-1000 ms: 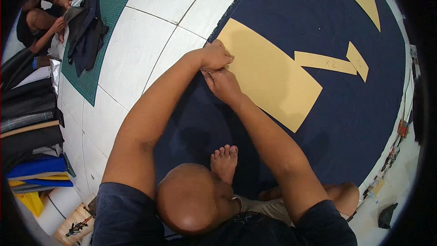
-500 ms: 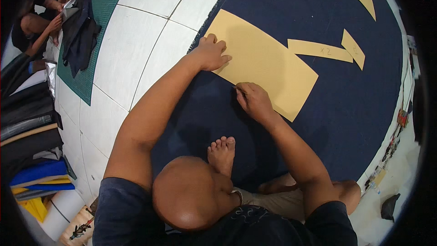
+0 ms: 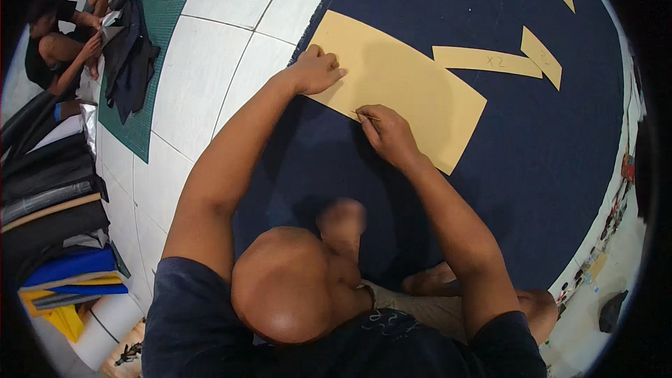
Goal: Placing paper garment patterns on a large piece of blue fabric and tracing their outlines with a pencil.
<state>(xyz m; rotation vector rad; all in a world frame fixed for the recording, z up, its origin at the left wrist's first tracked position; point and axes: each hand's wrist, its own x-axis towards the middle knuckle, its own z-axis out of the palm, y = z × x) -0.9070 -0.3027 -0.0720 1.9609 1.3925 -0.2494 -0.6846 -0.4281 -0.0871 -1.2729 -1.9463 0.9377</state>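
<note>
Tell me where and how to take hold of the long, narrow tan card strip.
Pinch the long, narrow tan card strip mid-length by its lower long edge, coming from the person's side. It lies flat on the dark navy fabric, and its ends reach the large tan card panel and the small tan four-sided card piece, so that free edge seems easiest to lift.

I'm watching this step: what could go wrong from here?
The large yellow card could pivot, since the left hand rests only on its left end. The thin stick in the right hand might slip off the card's edge. The foot, blurred over the dark cloth, might wrinkle it.
</note>
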